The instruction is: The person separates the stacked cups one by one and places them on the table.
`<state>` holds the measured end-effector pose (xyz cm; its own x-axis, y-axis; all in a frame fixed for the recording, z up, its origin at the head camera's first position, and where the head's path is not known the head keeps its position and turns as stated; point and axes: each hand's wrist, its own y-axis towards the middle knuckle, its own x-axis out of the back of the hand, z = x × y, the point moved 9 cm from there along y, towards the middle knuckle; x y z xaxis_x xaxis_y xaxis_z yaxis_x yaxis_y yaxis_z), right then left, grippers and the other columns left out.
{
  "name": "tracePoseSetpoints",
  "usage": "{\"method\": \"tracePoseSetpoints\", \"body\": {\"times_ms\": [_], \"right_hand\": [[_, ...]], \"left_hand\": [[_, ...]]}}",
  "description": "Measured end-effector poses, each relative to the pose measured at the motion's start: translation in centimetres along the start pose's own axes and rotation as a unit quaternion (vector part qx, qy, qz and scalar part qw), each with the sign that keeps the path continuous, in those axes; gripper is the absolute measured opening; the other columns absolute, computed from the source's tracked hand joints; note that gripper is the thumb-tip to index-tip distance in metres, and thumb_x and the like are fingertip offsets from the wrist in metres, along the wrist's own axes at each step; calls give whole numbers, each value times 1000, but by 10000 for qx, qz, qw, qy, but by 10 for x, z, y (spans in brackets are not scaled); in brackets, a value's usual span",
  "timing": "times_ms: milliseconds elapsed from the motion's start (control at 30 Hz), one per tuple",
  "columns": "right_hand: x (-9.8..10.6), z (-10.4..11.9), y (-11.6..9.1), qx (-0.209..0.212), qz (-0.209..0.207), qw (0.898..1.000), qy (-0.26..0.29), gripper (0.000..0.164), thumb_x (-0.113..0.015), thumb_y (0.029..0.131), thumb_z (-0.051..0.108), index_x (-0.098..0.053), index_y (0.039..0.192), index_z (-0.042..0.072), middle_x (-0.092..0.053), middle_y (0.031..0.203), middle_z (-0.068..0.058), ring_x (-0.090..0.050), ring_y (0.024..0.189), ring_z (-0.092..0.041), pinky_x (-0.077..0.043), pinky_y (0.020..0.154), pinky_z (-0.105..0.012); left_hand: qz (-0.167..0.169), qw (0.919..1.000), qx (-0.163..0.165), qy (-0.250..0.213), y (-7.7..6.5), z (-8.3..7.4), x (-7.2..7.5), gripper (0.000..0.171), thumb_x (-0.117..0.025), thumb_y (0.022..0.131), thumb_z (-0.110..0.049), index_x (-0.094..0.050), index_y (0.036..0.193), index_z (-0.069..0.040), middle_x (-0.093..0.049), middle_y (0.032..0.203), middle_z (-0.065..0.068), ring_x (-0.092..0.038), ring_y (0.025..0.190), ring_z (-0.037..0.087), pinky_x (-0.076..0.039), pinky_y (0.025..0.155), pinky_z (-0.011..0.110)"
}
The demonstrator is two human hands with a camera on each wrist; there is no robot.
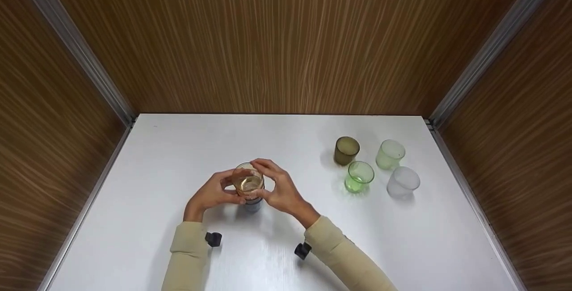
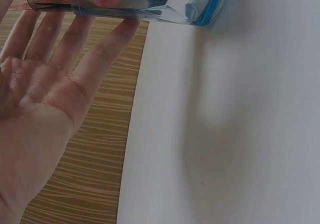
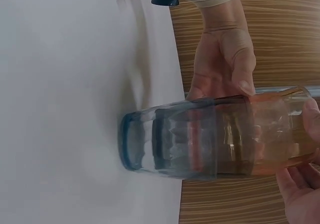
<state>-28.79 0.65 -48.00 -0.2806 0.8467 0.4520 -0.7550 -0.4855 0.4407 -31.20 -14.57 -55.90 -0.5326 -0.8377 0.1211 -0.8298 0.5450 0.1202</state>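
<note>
Around the glass stack (image 3: 205,141), my left hand (image 1: 212,194) curls; my right hand (image 1: 284,191) pinches the amber glass (image 3: 274,134); uneven release could topple it.

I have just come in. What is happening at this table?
Someone is holding an upright stack of tinted glasses at a white table. The right hand pinches the amber glass at the top; the left hand grips the side of the stack. A blue glass is lowest. To the right stand a dark olive glass, a bright green glass, a pale green glass and a frosted white glass.
</note>
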Motion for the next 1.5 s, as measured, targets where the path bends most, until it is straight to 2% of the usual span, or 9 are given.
{"method": "tracePoseSetpoints", "body": {"times_ms": [100, 233, 433, 633, 800, 900, 1067, 1233, 1500], "right_hand": [[4, 5, 2, 37, -46, 9995, 304, 70, -82, 83, -3, -55, 147, 1, -56, 147, -16, -55, 139, -33, -48, 115, -44], [13, 7, 6, -79, -175, 9942, 1061, 69, -80, 83, -7, -53, 147, -3, -53, 147, -21, -53, 138, -38, -51, 112, -46], [42, 11, 9, -47, -644, 9831, 1711, 69, -81, 82, -8, -52, 144, -11, -51, 145, -29, -52, 134, -42, -52, 110, -46], [75, 6, 7, 57, -1021, 9842, 1448, 70, -81, 79, -12, -52, 142, -14, -50, 142, -32, -53, 133, -40, -53, 110, -44], [93, -14, -3, -155, -1105, 9888, 995, 69, -83, 79, -9, -53, 141, -14, -51, 142, -29, -52, 134, -45, -52, 109, -46], [100, -32, -12, -357, -1134, 9894, 830, 69, -83, 79, -8, -53, 141, -14, -51, 141, -29, -51, 135, -47, -50, 110, -53], [106, -60, -27, -747, -1171, 9882, 641, 67, -83, 79, -10, -55, 140, -13, -53, 141, -27, -52, 135, -46, -49, 110, -57], [108, -86, -41, -1312, -1312, 9807, 614, 65, -82, 78, -12, -58, 138, -10, -55, 139, -23, -54, 131, -41, -50, 109, -57], [101, -116, -55, -1747, -1550, 9699, 695, 68, -76, 74, -23, -53, 137, -19, -51, 138, -34, -51, 130, -51, -46, 109, -65]], "left_hand": [[-61, 9998, 173, 12, 0, 2, 0, 79, -89, 76, 0, -55, 147, -5, -55, 151, 17, -58, 132, 26, -60, 98, 33], [-97, 9989, 448, 55, -1, 4, 0, 82, -90, 76, -4, -53, 149, -5, -56, 149, 17, -58, 134, 25, -58, 102, 35], [-96, 9985, 523, 119, -2, 5, 1, 89, -90, 76, -5, -46, 153, -2, -54, 152, 20, -57, 136, 30, -58, 102, 33], [22, 9997, 241, 25, -1, 3, -1, 85, -89, 76, 0, -50, 152, -7, -52, 155, 18, -53, 140, 38, -58, 102, 34], [-49, 9996, 286, 14, -2, 4, 0, 85, -90, 75, -1, -53, 150, -10, -54, 154, 15, -54, 139, 35, -58, 101, 33], [-42, 9995, 323, 14, -2, 4, 0, 85, -90, 75, -1, -52, 150, -10, -53, 154, 15, -52, 140, 36, -58, 101, 33], [-29, 9993, 361, 48, -2, 4, -1, 85, -90, 75, -2, -53, 151, -12, -54, 154, 14, -52, 141, 38, -58, 101, 32], [-29, 9995, 303, 38, -2, 2, 0, 84, -90, 75, -1, -53, 150, -11, -54, 154, 14, -53, 139, 38, -59, 99, 31], [-37, 9996, 274, 50, -2, 4, 0, 85, -91, 74, -2, -54, 150, -12, -57, 152, 10, -55, 138, 31, -59, 100, 30]]}}
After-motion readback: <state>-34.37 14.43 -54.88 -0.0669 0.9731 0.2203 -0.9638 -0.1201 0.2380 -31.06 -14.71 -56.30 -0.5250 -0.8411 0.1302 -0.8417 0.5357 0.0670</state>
